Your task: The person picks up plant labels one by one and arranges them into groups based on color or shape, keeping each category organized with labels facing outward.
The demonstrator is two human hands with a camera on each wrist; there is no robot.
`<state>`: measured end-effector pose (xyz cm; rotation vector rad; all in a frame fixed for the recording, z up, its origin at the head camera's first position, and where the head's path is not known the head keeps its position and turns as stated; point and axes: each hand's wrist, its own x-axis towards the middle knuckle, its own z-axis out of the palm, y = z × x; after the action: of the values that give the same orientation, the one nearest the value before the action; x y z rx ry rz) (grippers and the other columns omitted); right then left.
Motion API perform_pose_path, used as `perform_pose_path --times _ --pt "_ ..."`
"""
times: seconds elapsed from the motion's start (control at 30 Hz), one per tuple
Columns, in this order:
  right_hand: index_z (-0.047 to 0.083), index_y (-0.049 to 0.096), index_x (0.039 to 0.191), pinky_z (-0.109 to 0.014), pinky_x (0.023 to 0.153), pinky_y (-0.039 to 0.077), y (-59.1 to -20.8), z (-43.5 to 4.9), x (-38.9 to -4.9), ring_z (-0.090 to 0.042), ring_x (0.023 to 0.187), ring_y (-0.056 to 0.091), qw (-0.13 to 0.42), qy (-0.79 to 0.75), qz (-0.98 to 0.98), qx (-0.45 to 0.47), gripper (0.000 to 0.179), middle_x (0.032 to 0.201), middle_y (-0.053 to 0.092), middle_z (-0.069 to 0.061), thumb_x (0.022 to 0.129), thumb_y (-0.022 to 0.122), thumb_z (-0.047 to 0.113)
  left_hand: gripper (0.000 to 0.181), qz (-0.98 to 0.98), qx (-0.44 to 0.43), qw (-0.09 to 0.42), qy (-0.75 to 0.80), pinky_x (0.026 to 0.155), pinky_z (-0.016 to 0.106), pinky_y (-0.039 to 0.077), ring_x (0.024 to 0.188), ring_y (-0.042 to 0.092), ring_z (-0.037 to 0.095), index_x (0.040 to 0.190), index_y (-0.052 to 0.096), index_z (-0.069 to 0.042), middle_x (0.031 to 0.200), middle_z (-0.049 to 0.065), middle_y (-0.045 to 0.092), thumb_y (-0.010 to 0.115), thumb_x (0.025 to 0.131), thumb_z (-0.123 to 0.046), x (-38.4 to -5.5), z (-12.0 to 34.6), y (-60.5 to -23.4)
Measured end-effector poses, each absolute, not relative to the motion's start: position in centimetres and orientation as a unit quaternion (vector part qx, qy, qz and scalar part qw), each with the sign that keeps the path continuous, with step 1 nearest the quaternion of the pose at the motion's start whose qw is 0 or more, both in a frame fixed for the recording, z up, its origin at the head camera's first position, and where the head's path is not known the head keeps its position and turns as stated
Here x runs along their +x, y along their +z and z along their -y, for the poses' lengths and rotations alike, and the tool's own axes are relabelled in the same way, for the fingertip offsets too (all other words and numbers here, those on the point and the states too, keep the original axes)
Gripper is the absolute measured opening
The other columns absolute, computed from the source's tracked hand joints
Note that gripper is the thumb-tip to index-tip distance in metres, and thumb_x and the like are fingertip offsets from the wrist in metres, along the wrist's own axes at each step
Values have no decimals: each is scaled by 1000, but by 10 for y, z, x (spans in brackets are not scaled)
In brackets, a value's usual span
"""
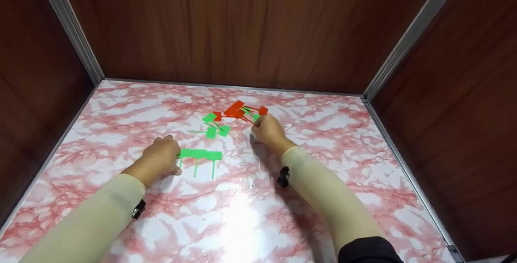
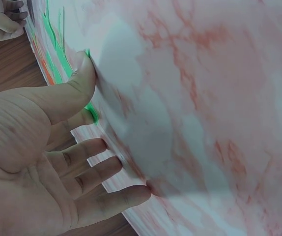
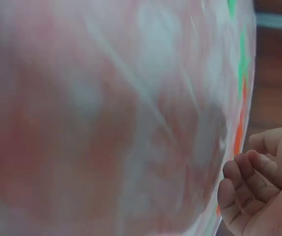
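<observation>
Three or more green tags (image 1: pixel 194 153) form a row on the table, heads edge to edge and stems pointing toward us; this row is our landmark. At its left end we see the left hand (image 1: pixel 158 157), its thumb and forefinger closed on a tag and its other three fingers stretched out. Beyond the row, and partly to its right, we find a loose scatter: red tags (image 1: pixel 234 109) lie mostly on the far side, with loose green tags (image 1: pixel 211 133) among and nearer than them. Past the row's right end, our right hand (image 1: pixel 270 130) bends over the scatter's edge, fingers curled, a green head just beside the fingertips; we cannot tell whether they grip anything. Under the row spreads the pink-and-white table (image 1: pixel 161 230), and well behind it stands a brown wooden wall (image 1: pixel 226 28).
</observation>
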<state>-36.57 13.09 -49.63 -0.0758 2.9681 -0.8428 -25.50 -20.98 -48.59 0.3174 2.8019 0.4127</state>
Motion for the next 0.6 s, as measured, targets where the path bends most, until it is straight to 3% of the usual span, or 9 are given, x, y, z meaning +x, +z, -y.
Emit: perform_pose_path --times 0.1,0.3,0.6 --pt "7 88 110 -46 104 62 -492 -147 -378 -26 110 74 11 -246 -969 -19 20 119 85 -8 102 70 12 42 -972 110 150 146 86 55 59 108 54 40 111 82 -2 120 19 60 103 82 -25 -255 209 -484" --pt "3 81 134 -46 120 55 -495 -167 -392 -32 133 71 1 -213 -977 -31 32 138 79 -15 105 72 13 37 -973 112 151 133 85 56 59 109 56 42 105 81 -3 122 23 61 103 84 -25 -256 208 -484" --pt "3 79 140 -52 120 55 -503 -178 -395 -39 136 67 -23 -152 -985 -79 32 139 73 -19 113 68 17 36 -974 113 152 126 84 58 59 109 58 44 102 80 -3 120 23 60 103 84 -24 -258 208 -484"
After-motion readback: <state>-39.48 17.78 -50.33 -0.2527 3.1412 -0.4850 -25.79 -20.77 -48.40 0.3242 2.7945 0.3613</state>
